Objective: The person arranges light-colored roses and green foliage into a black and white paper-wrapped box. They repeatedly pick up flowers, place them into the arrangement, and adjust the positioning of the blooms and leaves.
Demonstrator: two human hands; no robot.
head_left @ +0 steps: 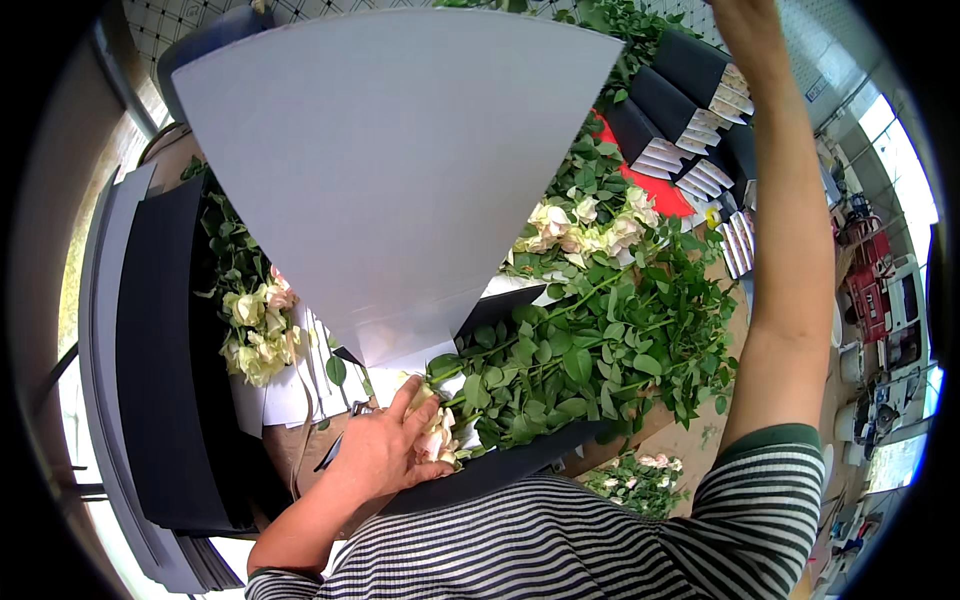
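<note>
My left hand (385, 450) rests over pale cream rose heads (436, 436) at the lower middle, fingers spread and touching them. Their long leafy stems (560, 370) stretch right across a dark wrap or sheet (505, 478). A large light grey board (390, 150), narrow at the bottom, fills the upper middle in front of me. My right hand (742, 25) is raised to the top right edge, beside the board's upper corner, its fingers cut off by the frame. More cream roses (575, 232) lie behind the stems, and others (255, 335) sit left of the board.
Stacked dark boards (160, 350) stand at the left. Black wrappers with pale folded edges (675, 95) lie at upper right on red material (655, 190). White papers (262, 405) lie on the brown table (655, 440). A small rose bunch (635, 485) is below, and cluttered shelving (875, 290) is far right.
</note>
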